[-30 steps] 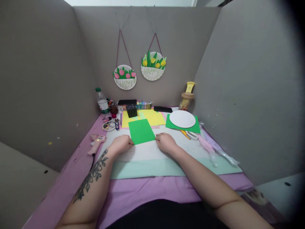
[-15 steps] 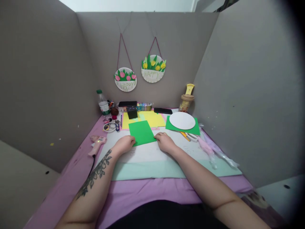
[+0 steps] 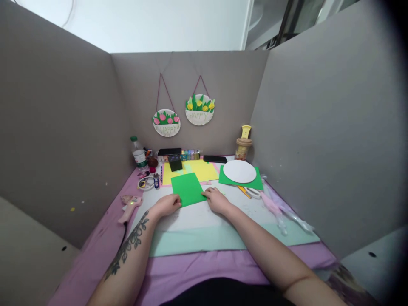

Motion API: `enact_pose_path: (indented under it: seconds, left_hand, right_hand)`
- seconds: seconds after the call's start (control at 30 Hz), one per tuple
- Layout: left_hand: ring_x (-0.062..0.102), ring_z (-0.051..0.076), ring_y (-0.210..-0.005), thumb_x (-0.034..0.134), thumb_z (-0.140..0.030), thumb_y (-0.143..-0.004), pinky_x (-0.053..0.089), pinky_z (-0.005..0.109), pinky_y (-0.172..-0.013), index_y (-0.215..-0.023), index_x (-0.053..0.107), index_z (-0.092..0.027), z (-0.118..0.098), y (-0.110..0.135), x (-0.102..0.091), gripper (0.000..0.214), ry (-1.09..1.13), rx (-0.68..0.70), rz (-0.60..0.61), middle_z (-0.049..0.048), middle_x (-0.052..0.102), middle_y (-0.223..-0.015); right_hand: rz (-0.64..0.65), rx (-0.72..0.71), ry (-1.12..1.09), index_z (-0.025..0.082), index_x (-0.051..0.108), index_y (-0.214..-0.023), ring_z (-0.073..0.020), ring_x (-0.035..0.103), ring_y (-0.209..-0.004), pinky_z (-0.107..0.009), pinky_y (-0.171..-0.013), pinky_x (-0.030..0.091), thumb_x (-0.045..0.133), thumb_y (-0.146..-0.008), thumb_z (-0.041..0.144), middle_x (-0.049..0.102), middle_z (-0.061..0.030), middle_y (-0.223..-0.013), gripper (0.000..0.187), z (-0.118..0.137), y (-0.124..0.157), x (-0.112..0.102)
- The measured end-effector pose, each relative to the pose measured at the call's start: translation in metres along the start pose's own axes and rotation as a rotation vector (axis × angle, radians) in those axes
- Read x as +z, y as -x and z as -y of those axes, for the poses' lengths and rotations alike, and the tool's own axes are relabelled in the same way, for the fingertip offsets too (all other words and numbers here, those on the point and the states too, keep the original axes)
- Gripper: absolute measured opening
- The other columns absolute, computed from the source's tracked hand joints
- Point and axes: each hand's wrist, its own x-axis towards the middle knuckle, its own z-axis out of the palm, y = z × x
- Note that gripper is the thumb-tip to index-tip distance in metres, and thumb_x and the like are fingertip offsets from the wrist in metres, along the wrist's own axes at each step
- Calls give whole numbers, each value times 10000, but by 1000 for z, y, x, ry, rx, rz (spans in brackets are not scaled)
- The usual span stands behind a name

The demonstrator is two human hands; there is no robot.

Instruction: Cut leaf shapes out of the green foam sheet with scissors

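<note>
A green sheet of paper lies over the white work surface, slightly turned. Its lower left corner is pinched in my left hand, the fingers curled closed. My right hand grips the lower right edge between thumb and fingers. Beyond it are yellow sheets with a small black box on them. To the right, a white paper plate rests on another green sheet. Scissors and a yellow cutter lie just below that sheet.
A pink glue gun with a cord lies at left, near a roll of tape and a bottle. Plastic-wrapped pink material lies right. Two decorated plates, one with pink tulips, one with yellow, hang on the back panel.
The view has tilted upward, so the table scene sits lower in the picture. Both hands keep their hold on the green paper, which has hardly moved on the table.
</note>
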Motion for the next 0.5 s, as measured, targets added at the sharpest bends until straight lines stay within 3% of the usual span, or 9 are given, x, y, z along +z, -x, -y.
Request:
enact_pose_path:
  seconds: [0.5]
  left_hand:
    - [536,162,-701,574,-357,-752,311,249,-573,-847,579,-197,-4,4,-5,186,13,7,38,19,617,-818]
  right_hand:
    - [20,5,32,188,599,-1241,-216,467,-1091,-300,-942,337,395,-845,100,588,-110,-1172,454,3,2,-4]
